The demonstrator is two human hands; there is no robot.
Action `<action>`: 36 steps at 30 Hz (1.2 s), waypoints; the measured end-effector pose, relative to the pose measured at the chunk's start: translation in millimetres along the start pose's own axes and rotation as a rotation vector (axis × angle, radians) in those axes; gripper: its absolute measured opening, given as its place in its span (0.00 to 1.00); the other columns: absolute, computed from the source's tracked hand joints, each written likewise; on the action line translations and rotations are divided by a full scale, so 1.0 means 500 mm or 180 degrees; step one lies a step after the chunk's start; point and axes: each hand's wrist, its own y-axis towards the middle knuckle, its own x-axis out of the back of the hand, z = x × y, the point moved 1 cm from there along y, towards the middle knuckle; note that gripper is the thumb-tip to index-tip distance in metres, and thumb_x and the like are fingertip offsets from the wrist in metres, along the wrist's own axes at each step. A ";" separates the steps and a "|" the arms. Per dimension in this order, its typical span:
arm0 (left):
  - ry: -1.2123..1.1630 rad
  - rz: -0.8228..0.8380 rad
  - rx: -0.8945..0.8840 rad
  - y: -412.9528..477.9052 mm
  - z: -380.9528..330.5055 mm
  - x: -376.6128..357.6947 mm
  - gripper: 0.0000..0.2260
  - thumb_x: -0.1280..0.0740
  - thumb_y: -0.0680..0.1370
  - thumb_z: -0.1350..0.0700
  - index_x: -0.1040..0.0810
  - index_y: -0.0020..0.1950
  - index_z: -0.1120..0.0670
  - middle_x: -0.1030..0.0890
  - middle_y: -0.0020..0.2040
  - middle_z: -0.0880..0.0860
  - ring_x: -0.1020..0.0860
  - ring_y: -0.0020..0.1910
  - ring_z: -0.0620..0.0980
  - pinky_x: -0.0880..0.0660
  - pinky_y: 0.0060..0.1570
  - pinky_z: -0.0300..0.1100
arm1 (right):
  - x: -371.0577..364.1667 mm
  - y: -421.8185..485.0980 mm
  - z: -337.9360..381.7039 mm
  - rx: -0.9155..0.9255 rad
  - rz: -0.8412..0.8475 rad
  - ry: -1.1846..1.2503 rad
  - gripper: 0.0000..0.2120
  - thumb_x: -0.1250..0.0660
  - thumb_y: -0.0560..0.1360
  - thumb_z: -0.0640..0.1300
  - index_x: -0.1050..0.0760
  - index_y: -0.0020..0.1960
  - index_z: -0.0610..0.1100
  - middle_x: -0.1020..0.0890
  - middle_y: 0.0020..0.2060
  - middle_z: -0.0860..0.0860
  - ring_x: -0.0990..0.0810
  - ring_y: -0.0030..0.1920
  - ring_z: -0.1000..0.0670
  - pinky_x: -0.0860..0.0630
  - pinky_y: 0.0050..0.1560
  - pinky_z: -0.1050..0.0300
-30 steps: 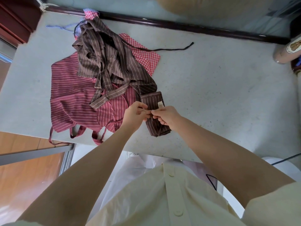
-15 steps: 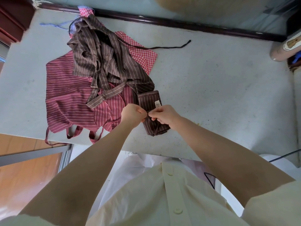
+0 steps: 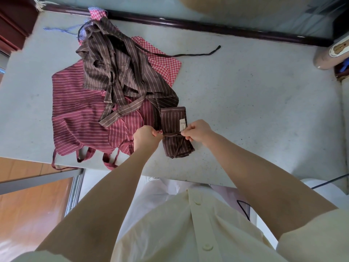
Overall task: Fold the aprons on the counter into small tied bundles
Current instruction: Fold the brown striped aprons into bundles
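The folded brown bundle point(image 3: 174, 120) lies on the surface point(image 3: 245, 101) near its front edge, just right of the loose heap and right in front of the person, where both hands reach it easily. A thin tie point(image 3: 171, 134) crosses its middle. The left hand point(image 3: 146, 138) pinches one end of the tie at the bundle's left side, and the right hand point(image 3: 198, 130) pinches the other end at its right side. Both sets of fingers point(image 3: 186, 132) are curled tight around the tie. The hands are spread to opposite sides, which looks like a pull to cinch a knot so the folds cannot spring open. The bundle rests flat on the surface, so the surface bears it while the hands pull. A small white label point(image 3: 182, 124) shows on its top.

The aprons not yet folded lie together behind and to the left, out of the working spot. A crumpled brown apron point(image 3: 120, 72) lies over a spread red striped apron point(image 3: 79, 114), whose straps hang over the front edge, and over a checked apron point(image 3: 162, 61). A black cord point(image 3: 198, 53) trails to the right.

The only container in view is a pale jar point(image 3: 328, 55) lying on its side at the far right edge. What it holds cannot be seen.
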 end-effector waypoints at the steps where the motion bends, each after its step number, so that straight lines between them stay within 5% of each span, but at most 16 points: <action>1: -0.0007 0.0052 -0.0014 0.000 -0.002 -0.002 0.09 0.32 0.77 0.55 0.18 0.43 0.59 0.17 0.40 0.53 0.18 0.38 0.52 0.28 0.33 0.36 | 0.001 0.001 -0.001 0.0038 -0.0011 -0.0055 0.06 0.28 0.75 0.44 0.20 0.42 0.42 0.18 0.35 0.51 0.21 0.35 0.55 0.27 0.44 0.61; 4: -0.0392 0.0450 0.0168 0.005 0.001 -0.014 0.08 0.34 0.78 0.55 0.19 0.48 0.59 0.17 0.39 0.55 0.17 0.38 0.52 0.18 0.45 0.48 | -0.002 0.004 -0.007 0.0222 -0.0370 -0.0207 0.10 0.30 0.76 0.47 0.20 0.48 0.39 0.17 0.43 0.47 0.19 0.45 0.49 0.24 0.50 0.55; 8: -0.1116 0.0861 0.0352 0.003 -0.008 -0.013 0.06 0.40 0.80 0.58 0.25 0.51 0.57 0.19 0.47 0.57 0.19 0.49 0.57 0.21 0.53 0.51 | -0.003 -0.011 -0.007 -0.0170 -0.0152 0.0884 0.30 0.29 0.75 0.52 0.37 0.69 0.39 0.28 0.58 0.48 0.27 0.58 0.49 0.30 0.57 0.55; 12: -0.2057 0.1056 0.0728 -0.007 -0.035 -0.007 0.14 0.35 0.79 0.52 0.30 0.61 0.56 0.24 0.55 0.57 0.23 0.54 0.54 0.25 0.57 0.51 | 0.010 -0.017 -0.003 -0.0193 0.0191 0.0856 0.13 0.29 0.75 0.50 0.26 0.52 0.41 0.24 0.41 0.49 0.25 0.42 0.51 0.30 0.42 0.60; 14: -0.2360 0.0950 0.0745 -0.008 -0.054 -0.005 0.25 0.30 0.76 0.48 0.36 0.67 0.55 0.26 0.59 0.56 0.23 0.57 0.54 0.24 0.60 0.51 | 0.018 -0.020 0.007 -0.0130 0.0249 0.1258 0.16 0.32 0.77 0.50 0.27 0.59 0.41 0.21 0.48 0.47 0.22 0.47 0.49 0.26 0.47 0.57; 17: -0.2446 0.0648 0.0590 -0.009 -0.100 -0.012 0.21 0.32 0.78 0.47 0.29 0.65 0.58 0.21 0.57 0.56 0.20 0.56 0.55 0.22 0.58 0.50 | 0.024 -0.023 0.028 -0.0011 0.0112 0.1929 0.25 0.33 0.77 0.52 0.36 0.67 0.42 0.23 0.59 0.44 0.20 0.56 0.46 0.22 0.59 0.47; 19: -0.2688 0.0571 0.0709 -0.010 -0.138 -0.015 0.20 0.34 0.78 0.43 0.25 0.61 0.57 0.19 0.54 0.55 0.19 0.53 0.53 0.21 0.55 0.49 | 0.024 -0.027 0.040 0.0213 -0.0179 0.1710 0.27 0.33 0.77 0.55 0.35 0.67 0.41 0.22 0.59 0.43 0.20 0.56 0.45 0.22 0.59 0.45; 23: -0.2707 0.0152 0.1102 -0.001 -0.192 0.003 0.18 0.35 0.78 0.41 0.24 0.52 0.57 0.18 0.48 0.55 0.19 0.47 0.53 0.21 0.47 0.46 | 0.052 -0.059 0.044 0.1105 -0.0676 0.1188 0.20 0.33 0.78 0.54 0.28 0.61 0.40 0.19 0.52 0.47 0.19 0.50 0.49 0.21 0.50 0.55; 28: -0.3192 0.1496 0.1677 -0.022 -0.208 0.016 0.14 0.35 0.78 0.48 0.21 0.56 0.57 0.16 0.48 0.53 0.17 0.48 0.51 0.20 0.53 0.47 | 0.096 -0.083 0.052 0.1829 -0.0986 0.0808 0.16 0.33 0.78 0.53 0.24 0.55 0.40 0.17 0.45 0.49 0.19 0.44 0.53 0.23 0.43 0.62; 31: -0.3066 0.1636 0.1547 -0.023 -0.205 0.031 0.13 0.39 0.81 0.46 0.22 0.52 0.54 0.17 0.45 0.52 0.19 0.45 0.50 0.22 0.45 0.44 | 0.107 -0.089 0.043 0.1780 -0.0933 0.0770 0.16 0.35 0.78 0.54 0.24 0.56 0.41 0.17 0.46 0.49 0.18 0.46 0.51 0.21 0.46 0.55; 36: -0.2442 0.1767 0.1377 -0.012 -0.197 0.073 0.12 0.41 0.82 0.48 0.24 0.49 0.55 0.19 0.40 0.53 0.20 0.37 0.49 0.24 0.35 0.41 | 0.095 -0.105 0.065 0.1887 -0.0827 0.0901 0.10 0.33 0.79 0.48 0.24 0.55 0.42 0.17 0.46 0.49 0.18 0.47 0.52 0.21 0.48 0.57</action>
